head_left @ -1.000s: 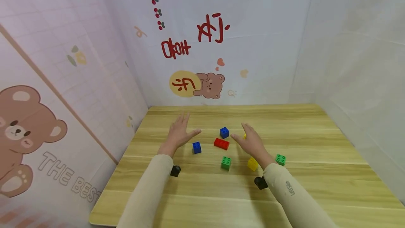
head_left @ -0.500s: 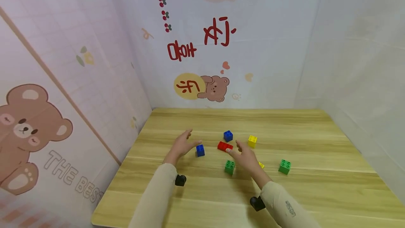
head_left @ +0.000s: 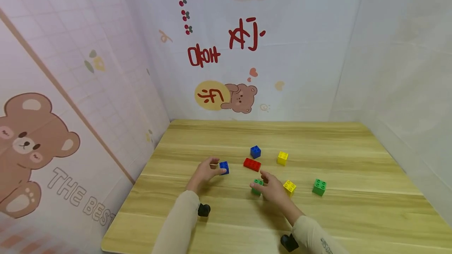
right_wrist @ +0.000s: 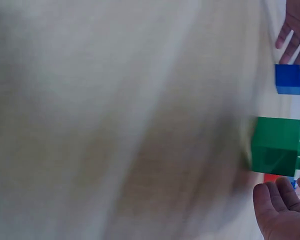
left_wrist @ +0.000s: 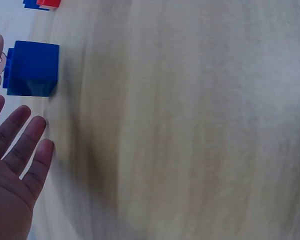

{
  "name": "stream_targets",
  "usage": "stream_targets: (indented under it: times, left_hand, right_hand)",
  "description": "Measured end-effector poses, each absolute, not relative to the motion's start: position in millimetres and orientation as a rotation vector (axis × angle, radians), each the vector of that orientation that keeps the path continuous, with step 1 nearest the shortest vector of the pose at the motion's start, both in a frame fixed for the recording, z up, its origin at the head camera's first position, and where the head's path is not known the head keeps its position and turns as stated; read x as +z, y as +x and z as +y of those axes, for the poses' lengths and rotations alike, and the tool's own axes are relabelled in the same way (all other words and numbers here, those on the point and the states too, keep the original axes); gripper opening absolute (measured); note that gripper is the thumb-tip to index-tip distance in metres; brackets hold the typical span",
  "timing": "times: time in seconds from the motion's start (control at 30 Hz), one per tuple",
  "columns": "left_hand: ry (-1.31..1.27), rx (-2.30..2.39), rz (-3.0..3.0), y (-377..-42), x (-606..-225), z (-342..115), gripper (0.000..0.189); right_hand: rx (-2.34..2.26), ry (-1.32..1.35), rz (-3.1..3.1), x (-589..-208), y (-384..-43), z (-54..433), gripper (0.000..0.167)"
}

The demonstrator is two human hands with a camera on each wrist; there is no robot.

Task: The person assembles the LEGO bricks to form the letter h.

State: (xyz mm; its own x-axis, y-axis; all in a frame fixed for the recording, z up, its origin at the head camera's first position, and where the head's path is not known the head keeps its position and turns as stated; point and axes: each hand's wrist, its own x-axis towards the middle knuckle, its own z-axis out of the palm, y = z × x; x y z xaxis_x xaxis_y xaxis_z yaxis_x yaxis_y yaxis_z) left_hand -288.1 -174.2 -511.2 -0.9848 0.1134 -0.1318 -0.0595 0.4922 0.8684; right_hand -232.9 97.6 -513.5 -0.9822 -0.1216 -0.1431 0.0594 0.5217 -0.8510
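My left hand point(head_left: 204, 175) reaches in at the left side of a blue building brick point(head_left: 224, 165), thumb in front of it and fingers behind. In the left wrist view that blue brick point(left_wrist: 34, 68) lies in the gap between thumb and spread fingers, with no grip on it visible. My right hand point(head_left: 274, 192) hovers at a green building brick point(head_left: 259, 181), its thumb covering part of it in the head view. From the right wrist, the green brick point(right_wrist: 276, 145) stands just beyond the loosely bent fingers point(right_wrist: 266, 202), apparently apart from them.
A red brick point(head_left: 252, 164) and a second blue brick point(head_left: 256, 152) lie behind, between the hands. Right of the right hand are a yellow brick point(head_left: 289, 188) and another green brick point(head_left: 319, 187); one more yellow brick point(head_left: 282, 158) sits farther back. Printed cloth walls border the wooden table point(head_left: 353, 218).
Both hands have come down and back toward me, the left to the blue brick, the right from above the yellow bricks to the green one. The bricks have not moved on the table.
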Motion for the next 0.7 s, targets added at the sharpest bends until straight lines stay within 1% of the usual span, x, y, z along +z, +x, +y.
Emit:
stream_targets:
  times: [0.13, 0.33, 0.57, 0.7]
  left_hand:
    - [0.069, 1.516, 2.574, -288, -519, -176, 0.06]
    - [0.046, 1.523, 2.594, -285, -525, -177, 0.05]
    - [0.074, 1.507, 2.632, -290, -528, -174, 0.04]
    - [0.106, 1.479, 2.646, -292, -529, -174, 0.035]
  right_hand:
    - [-1.437, -0.044, 2.598, -522, -228, 98, 0.073]
    - [-1.477, -0.036, 2.583, -527, -222, 98, 0.066]
    - [-1.515, 0.019, 2.612, -525, -224, 101, 0.044]
    - [-1.504, 0.016, 2.611, -525, -228, 101, 0.039]
